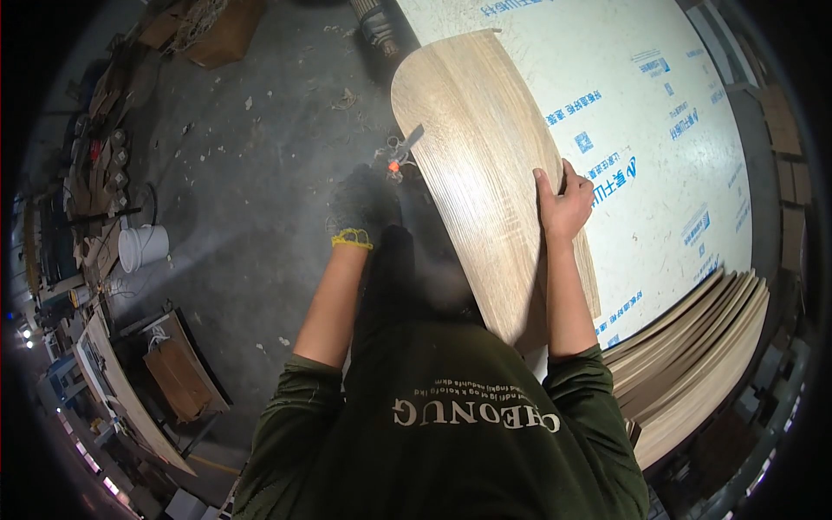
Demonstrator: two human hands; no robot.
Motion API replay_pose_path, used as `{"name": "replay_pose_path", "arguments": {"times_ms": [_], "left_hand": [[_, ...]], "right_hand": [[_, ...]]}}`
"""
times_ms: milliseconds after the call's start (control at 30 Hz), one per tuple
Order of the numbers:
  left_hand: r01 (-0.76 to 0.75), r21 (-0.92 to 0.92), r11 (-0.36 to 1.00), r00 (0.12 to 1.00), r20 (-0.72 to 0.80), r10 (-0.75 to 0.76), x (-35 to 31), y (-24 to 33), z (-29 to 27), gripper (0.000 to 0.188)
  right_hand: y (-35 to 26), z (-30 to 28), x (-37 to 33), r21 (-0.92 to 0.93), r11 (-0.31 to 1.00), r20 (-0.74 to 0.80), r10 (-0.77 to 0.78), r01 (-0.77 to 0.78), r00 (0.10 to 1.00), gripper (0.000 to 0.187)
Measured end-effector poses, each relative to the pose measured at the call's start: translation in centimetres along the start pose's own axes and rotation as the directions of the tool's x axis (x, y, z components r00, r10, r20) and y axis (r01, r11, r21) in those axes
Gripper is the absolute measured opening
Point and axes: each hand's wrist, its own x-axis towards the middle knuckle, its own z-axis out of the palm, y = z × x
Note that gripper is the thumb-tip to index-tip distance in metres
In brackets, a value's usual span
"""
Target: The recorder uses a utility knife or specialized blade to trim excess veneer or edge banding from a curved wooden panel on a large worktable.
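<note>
A wood-grain board (485, 165) with rounded corners lies slantwise in front of me, its left side jutting past the white panel. My bare right hand (568, 206) grips the board's right edge, thumb on top and fingers over the far side. On the left, my left hand (366, 201) wears a dark glove with a yellow cuff. It is closed around a tool whose flat grey blade (414, 139) meets the board's left edge. Something small and orange (394, 166) shows by those fingers. The tool's handle is hidden, and the dark glove hides finger detail.
White panel (667, 165) with blue print supports the board. Stacked wood-grain boards (693, 355) stand lower right. A white bucket (143, 248), a cart with brown cardboard (178, 377) and a carton (212, 35) are on the left. Scraps dot the grey floor (234, 173).
</note>
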Motion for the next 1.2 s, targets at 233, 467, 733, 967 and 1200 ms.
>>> {"name": "replay_pose_path", "arguments": {"times_ms": [233,467,733,967,1200], "left_hand": [[-0.099,-0.088,0.991,0.983,-0.161,0.084,2.2,-1.7,-0.1,0.039],[-0.062,-0.088,0.994,0.995,-0.081,0.055,3.1,-0.9,-2.2,0.041],[-0.095,-0.038,0.995,0.989,-0.119,0.090,4.4,-0.7,-3.4,0.043],[-0.093,-0.055,0.994,0.989,-0.121,0.086,6.1,-1.7,-3.2,0.045],[-0.101,-0.016,0.995,0.993,-0.069,0.100,8.5,-2.4,-3.5,0.047]], "right_hand": [[0.2,0.0,-0.1,0.001,1.000,0.013,0.015,-0.015,1.000,0.067],[0.2,-0.1,0.0,0.007,1.000,0.013,0.015,-0.016,1.000,0.067],[0.4,0.1,0.2,0.005,1.000,0.005,0.012,-0.012,1.000,0.065],[0.3,-0.1,0.5,0.026,0.999,0.015,0.027,-0.028,1.000,0.065],[0.6,-0.2,0.9,0.029,1.000,0.027,0.009,-0.009,1.000,0.064]]}}
